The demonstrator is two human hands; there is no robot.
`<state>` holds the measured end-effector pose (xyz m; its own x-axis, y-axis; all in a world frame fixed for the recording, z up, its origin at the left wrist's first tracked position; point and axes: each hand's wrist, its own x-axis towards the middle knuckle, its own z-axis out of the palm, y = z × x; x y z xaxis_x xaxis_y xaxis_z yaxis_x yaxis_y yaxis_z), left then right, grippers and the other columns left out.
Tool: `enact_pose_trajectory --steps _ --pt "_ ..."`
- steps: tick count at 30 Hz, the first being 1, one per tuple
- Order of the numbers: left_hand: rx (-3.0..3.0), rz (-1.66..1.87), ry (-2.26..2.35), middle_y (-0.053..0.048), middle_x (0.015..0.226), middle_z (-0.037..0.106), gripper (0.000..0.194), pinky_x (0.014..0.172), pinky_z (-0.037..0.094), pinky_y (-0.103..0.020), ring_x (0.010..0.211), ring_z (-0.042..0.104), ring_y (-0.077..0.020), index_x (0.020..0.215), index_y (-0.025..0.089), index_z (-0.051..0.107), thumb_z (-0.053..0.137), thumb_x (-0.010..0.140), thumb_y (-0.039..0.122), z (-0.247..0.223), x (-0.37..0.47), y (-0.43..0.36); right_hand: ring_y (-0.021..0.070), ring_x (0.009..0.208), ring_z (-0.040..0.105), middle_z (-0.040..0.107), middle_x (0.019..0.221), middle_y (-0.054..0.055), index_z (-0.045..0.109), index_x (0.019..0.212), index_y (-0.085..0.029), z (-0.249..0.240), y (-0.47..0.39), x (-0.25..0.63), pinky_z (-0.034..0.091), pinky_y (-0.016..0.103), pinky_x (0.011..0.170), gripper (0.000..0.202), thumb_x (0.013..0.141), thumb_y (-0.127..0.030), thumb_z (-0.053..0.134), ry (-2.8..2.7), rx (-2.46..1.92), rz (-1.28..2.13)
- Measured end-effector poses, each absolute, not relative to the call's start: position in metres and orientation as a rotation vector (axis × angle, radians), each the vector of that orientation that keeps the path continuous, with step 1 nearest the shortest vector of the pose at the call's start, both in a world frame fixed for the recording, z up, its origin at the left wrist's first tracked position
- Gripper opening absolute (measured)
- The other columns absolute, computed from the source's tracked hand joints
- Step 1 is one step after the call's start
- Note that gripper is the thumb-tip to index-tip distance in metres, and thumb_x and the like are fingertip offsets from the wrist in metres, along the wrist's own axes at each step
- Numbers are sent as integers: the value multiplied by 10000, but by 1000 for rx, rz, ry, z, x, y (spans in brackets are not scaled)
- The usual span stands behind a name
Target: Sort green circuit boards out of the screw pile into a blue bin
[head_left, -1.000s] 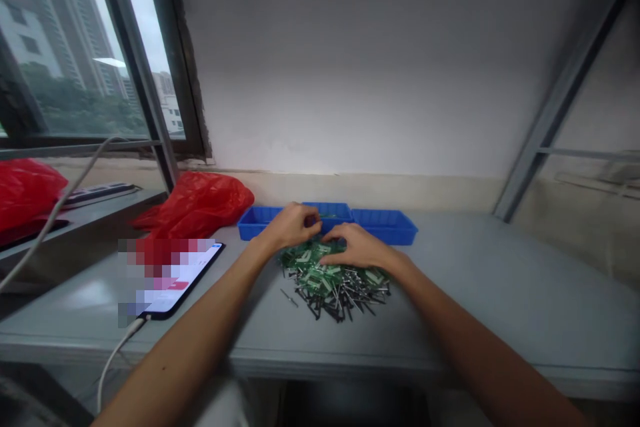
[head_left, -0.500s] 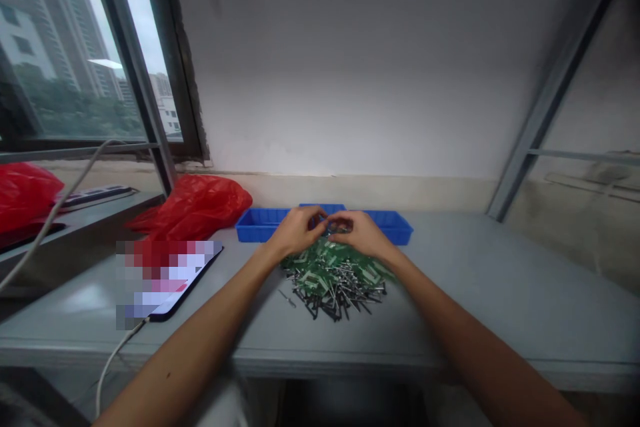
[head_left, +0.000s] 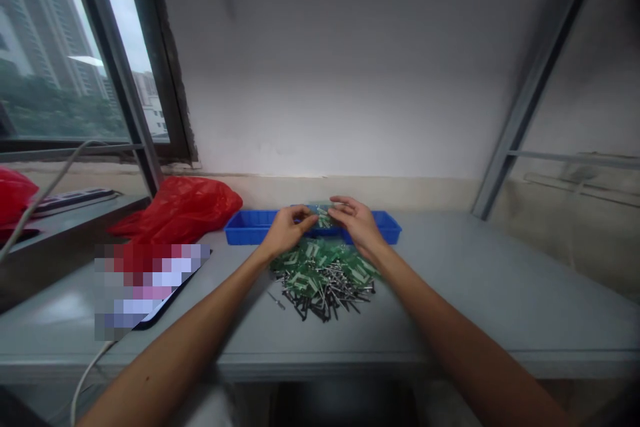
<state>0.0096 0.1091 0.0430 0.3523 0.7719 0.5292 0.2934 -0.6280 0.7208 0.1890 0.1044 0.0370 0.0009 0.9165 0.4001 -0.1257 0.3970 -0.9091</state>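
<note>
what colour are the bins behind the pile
The bins are blue, seen best in the head view.

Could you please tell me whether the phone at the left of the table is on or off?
On: the phone's screen shows bright white and pink areas inside a dark edge, though its content is blurred.

Red bag (head_left: 187, 210) beside phone (head_left: 167, 287)

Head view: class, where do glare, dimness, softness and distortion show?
Head view: pale glare on the left side of the table; wall dimming toward the top; raised plastic packet too soft for fine detail; metal posts splaying outward, probably wide-angle distortion.
</note>
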Motion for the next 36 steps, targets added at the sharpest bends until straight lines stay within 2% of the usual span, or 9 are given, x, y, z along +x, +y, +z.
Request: enact_pose_trajectory --steps 4,9,12,16,21,27,32,34,36 --pt "2080 1348 964 16 661 532 161 614 420 -265 638 495 -127 735 178 524 553 848 289 42 8 114 170 698 630 654 736 25 644 836 -218 35 106 192 512 323 650 149 704 -238 710 -1332 -908 1003" --pt "2073 1354 908 -13 763 600 105 656 448 -277 690 523 -135 851 177 601 546 855 266 41 9 116 160 687 616 666 739 12 652 875 -226 32 105 190 490 292 600 229 664 -213 743 -1522 -913 987" --pt "2077 1323 882 -43 829 641 200 698 472 -297 733 558 -146 976 163 651 600 838 299 41 8 117 152 692 610 680 791 25 670 827 -214 31 107 188 487 283 598 167 677 -250 735 -1517 -878 920" --pt "1912 1331 845 -53 868 646 399 680 503 -302 699 589 -136 1136 148 608 665 796 349 39 8 120 151 647 615 685 719 21 681 788 -194 30 112 191 503 295 623 163 659 -276 738 -1388 -883 906" --pt "1826 1241 840 -46 772 642 217 710 528 -332 682 594 -141 864 153 626 673 763 339 34 9 124 182 747 662 722 788 52 690 792 -183 32 112 195 519 316 698 198 641 -286 765 -1269 -898 880" --pt "1919 1279 889 -10 672 583 158 626 467 -287 610 533 -127 740 180 576 624 793 320 36 5 124 174 741 638 711 835 59 700 802 -202 32 111 194 508 307 641 167 673 -289 760 -1300 -942 947" --pt "1989 1270 961 22 642 506 139 588 418 -261 599 486 -122 722 182 508 535 816 280 39 7 120 127 584 546 649 685 21 674 700 -204 27 113 194 453 283 557 133 696 -322 737 -1465 -951 891" --pt "2036 1303 982 17 669 524 130 612 425 -262 633 493 -129 733 180 513 530 817 279 39 7 118 125 553 523 612 620 9 641 657 -204 29 112 195 442 280 540 150 706 -324 716 -1551 -969 851" --pt "2065 1400 1040 6 724 559 132 648 437 -268 689 520 -142 796 180 539 547 825 309 40 6 119 136 574 537 612 633 10 632 687 -201 39 108 200 456 286 558 148 722 -332 691 -1525 -975 646"
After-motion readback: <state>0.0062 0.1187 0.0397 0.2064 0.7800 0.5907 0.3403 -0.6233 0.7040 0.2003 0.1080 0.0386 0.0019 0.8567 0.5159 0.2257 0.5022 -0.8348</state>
